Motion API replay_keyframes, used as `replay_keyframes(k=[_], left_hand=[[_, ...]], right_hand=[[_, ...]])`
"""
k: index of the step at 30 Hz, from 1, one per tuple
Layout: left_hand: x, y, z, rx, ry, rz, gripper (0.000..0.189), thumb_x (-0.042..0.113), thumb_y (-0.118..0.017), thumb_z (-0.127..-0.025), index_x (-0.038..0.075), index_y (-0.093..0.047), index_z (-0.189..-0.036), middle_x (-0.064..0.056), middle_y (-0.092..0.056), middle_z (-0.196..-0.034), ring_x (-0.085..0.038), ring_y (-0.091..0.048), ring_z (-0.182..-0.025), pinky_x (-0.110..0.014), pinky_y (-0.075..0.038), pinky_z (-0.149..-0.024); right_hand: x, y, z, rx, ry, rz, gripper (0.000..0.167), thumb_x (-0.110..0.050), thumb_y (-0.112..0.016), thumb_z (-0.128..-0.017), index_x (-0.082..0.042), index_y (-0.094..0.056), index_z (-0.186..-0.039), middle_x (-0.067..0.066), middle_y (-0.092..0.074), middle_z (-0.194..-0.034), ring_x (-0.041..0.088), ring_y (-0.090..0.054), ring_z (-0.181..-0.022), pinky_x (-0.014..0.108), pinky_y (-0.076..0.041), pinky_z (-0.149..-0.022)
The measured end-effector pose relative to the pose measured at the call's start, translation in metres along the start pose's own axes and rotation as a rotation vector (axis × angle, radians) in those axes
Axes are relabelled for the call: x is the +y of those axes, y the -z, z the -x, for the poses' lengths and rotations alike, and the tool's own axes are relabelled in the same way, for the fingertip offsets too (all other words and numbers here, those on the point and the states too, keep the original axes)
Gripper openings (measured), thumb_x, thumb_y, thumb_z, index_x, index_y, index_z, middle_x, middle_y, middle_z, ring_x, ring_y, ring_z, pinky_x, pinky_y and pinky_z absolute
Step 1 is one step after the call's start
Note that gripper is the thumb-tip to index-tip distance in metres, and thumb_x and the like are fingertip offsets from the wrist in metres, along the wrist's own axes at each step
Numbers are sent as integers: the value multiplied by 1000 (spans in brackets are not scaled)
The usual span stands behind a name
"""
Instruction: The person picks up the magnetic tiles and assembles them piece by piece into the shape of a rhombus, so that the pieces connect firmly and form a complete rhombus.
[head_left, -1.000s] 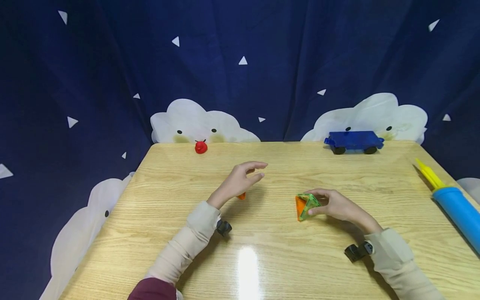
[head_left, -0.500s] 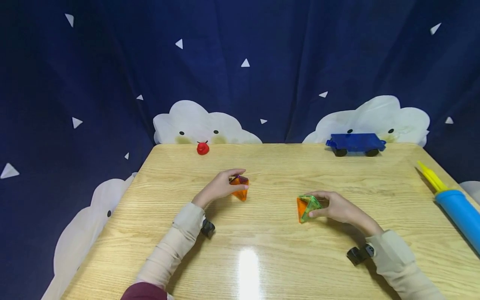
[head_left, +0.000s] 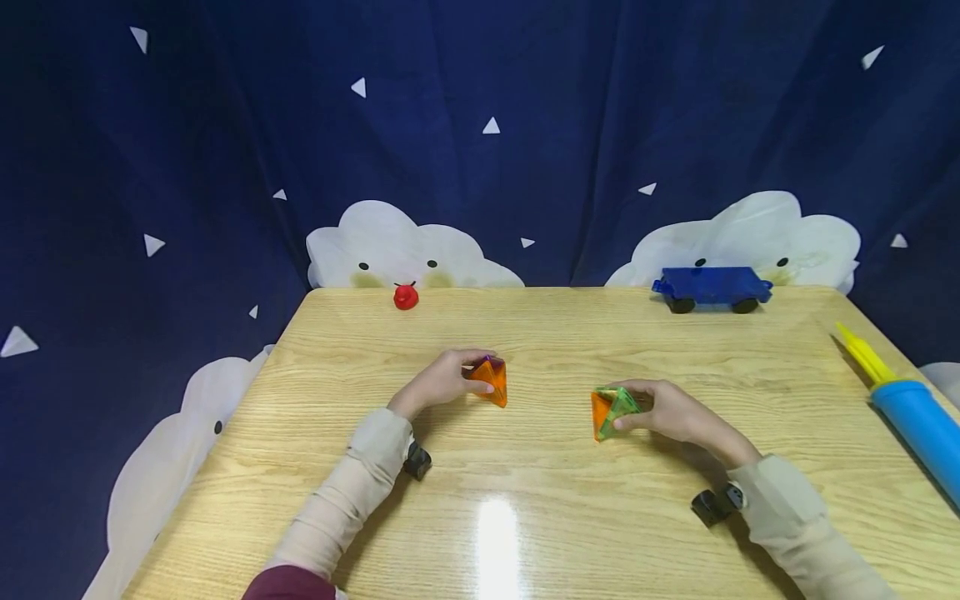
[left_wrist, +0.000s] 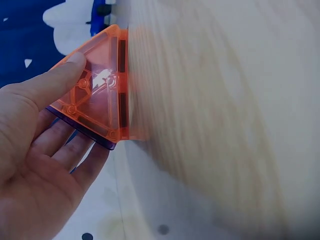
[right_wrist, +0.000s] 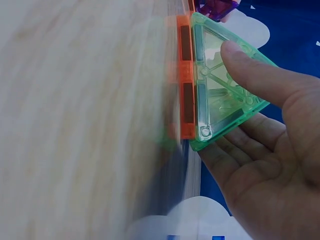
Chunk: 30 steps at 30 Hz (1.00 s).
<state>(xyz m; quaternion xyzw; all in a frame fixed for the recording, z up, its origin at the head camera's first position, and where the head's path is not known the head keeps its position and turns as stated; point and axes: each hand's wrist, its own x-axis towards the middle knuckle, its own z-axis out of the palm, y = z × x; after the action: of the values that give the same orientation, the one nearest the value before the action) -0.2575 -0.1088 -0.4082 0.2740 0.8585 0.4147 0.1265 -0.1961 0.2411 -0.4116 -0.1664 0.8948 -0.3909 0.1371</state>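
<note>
Left of the table's middle, my left hand (head_left: 442,382) grips a small pyramid of orange and purple magnetic tiles (head_left: 492,383). In the left wrist view the thumb presses an orange triangular face (left_wrist: 100,75), while the other fingers lie behind the purple one. Over to the right, my right hand (head_left: 671,411) holds a second magnetic-tile pyramid (head_left: 613,412), green with orange. Its thumb is on a clear green triangle (right_wrist: 225,82) in the right wrist view, and an orange tile (right_wrist: 186,80) lies against the table. A gap of bare wood separates the two pyramids.
A red toy piece (head_left: 406,297) sits at the back left edge of the wooden table (head_left: 540,517). A blue wheeled toy car base (head_left: 712,287) stands at the back right. Along the right edge lies a blue pump (head_left: 918,425) with a yellow nozzle (head_left: 862,354).
My left hand, earlier raised with fingers apart, has drawn back left and taken hold of the orange and purple pyramid, then shifted it slightly right. The right hand stays nearly still.
</note>
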Motion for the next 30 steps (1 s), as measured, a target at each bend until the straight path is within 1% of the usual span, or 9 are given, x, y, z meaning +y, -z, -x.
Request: replay_keyframes(k=[5, 8, 11, 15, 18, 26, 30], left_hand=[[6, -8, -3, -18, -26, 1, 49, 9, -70, -86, 0, -55, -132, -14, -55, -134, -27, -51, -123, -33, -45, -98], [10, -12, -5, -28, -33, -8, 48, 10, -71, -86, 2, -57, -130, -13, -57, -131, -27, -52, -122, -34, -45, -99], [13, -16, -8, -33, -37, -10, 47, 11, -71, -85, 3, -58, -129, -13, -59, -128, -25, -53, -120, -33, -46, -97], [16, -22, -13, -51, -61, -18, 45, 12, -71, -85, 3, -58, -128, -13, -61, -125, -24, -55, -117, -29, -48, -95], [19, -27, -16, -65, -71, -28, 45, 13, -71, -85, 3, -59, -127, -12, -62, -123, -23, -56, -115, -28, -48, -94], [28, -36, -20, -91, -83, -63, 43, 16, -72, -85, 5, -61, -125, -11, -63, -121, -21, -57, -113, -29, -47, -96], [32, -38, -21, -94, -81, -79, 44, 17, -72, -85, 6, -61, -126, -10, -63, -123, -20, -57, -114, -28, -46, -97]], right_hand=[[0, -2, -4, 4, 3, 3, 65, -33, -75, -81, -1, -54, -133, 19, -61, -122, 31, -59, -109, 49, -46, -93], [-1, -3, -7, 7, 4, 8, 64, -34, -75, -81, -2, -54, -132, 18, -62, -122, 32, -58, -109, 50, -45, -94], [-2, -3, -10, 7, 1, 17, 64, -35, -75, -81, -3, -55, -132, 14, -64, -117, 29, -59, -106, 51, -45, -93], [-3, -4, -14, -3, -4, 13, 64, -35, -74, -81, -4, -54, -133, 9, -67, -111, 22, -61, -100, 48, -46, -91], [-4, -5, -17, -13, -3, 1, 64, -35, -74, -82, -4, -54, -133, 8, -67, -111, 20, -62, -99, 47, -47, -91], [-8, -9, -25, -10, 5, -2, 62, -35, -74, -82, -5, -55, -133, 13, -64, -120, 29, -58, -109, 53, -41, -97], [-10, -10, -29, -16, 14, -9, 62, -34, -74, -82, -5, -55, -133, 12, -65, -117, 27, -59, -106, 52, -42, -96]])
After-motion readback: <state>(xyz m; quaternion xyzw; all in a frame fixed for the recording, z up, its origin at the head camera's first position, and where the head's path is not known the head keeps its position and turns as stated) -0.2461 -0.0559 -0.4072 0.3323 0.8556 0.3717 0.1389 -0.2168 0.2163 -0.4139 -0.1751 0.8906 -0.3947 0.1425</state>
